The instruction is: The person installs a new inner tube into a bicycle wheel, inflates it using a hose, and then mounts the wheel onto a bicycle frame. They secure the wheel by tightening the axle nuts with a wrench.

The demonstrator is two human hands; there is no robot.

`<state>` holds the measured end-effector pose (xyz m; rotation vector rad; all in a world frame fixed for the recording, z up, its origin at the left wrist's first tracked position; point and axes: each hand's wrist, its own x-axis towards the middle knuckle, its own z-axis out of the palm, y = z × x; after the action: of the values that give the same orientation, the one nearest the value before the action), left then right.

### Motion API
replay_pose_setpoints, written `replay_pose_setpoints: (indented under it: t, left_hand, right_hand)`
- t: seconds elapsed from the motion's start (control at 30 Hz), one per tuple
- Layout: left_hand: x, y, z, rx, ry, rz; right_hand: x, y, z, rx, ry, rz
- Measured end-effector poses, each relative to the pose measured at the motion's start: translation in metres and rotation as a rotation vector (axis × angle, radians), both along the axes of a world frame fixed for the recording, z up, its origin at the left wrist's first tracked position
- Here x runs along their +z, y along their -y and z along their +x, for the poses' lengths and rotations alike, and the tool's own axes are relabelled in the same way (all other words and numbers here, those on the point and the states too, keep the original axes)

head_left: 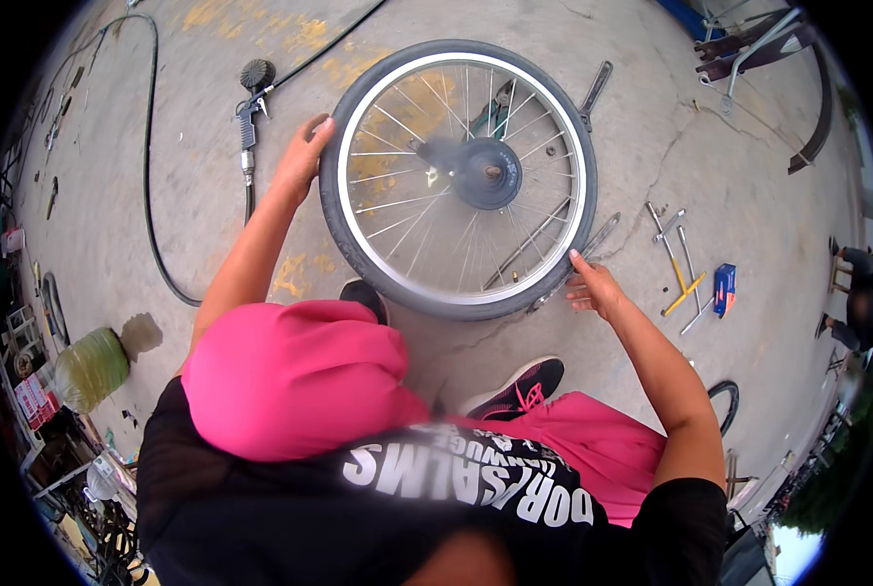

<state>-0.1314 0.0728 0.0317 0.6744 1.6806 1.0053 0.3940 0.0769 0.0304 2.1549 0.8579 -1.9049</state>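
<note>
A bicycle wheel (576,230) with a dark tyre, silver rim and black hub appears face-on in front of me, above tools on the concrete. My left hand (307,154) grips the tyre at its left edge, with a fingertip against the rubber and other fingers partly hidden. At the lower right edge, my right hand (598,287) touches the tyre with its thumb tip. Its other fingers stand apart below, curled loosely, holding nothing. Through the spokes show a green-handled tool (498,109) and a thin rod (526,244). Haze blurs part of the hub area.
An air gun (248,122) with a dark hose (150,186) lies left of the wheel. A wrench (598,93) pokes out beyond its upper right. T-handled tools (679,266) and a blue box (725,290) lie right. My shoe (519,388) is close to the wheel.
</note>
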Motion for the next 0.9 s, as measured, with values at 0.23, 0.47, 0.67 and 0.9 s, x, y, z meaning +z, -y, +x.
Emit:
replay_pose_setpoints:
  t: [0.23, 0.47, 0.67, 0.9]
  left_hand:
    - [-0.002, 0.127, 0.073, 0.236, 0.419, -0.004]
    - [0.005, 0.092, 0.064, 0.232, 0.368, -0.028]
    - [0.008, 0.079, 0.053, 0.336, 0.561, -0.034]
    - [0.009, 0.123, 0.102, 0.362, 0.588, -0.109]
  right_hand:
    - [-0.027, -0.011, -0.011, 0.024, -0.108, 0.035]
    - [0.022, 0.017, -0.068, 0.639, -0.188, -0.251]
    - [0.048, 0.019, -0.203, 1.167, -0.472, 1.274]
    - [0.023, 0.017, -0.254, 1.591, -0.402, 1.249]
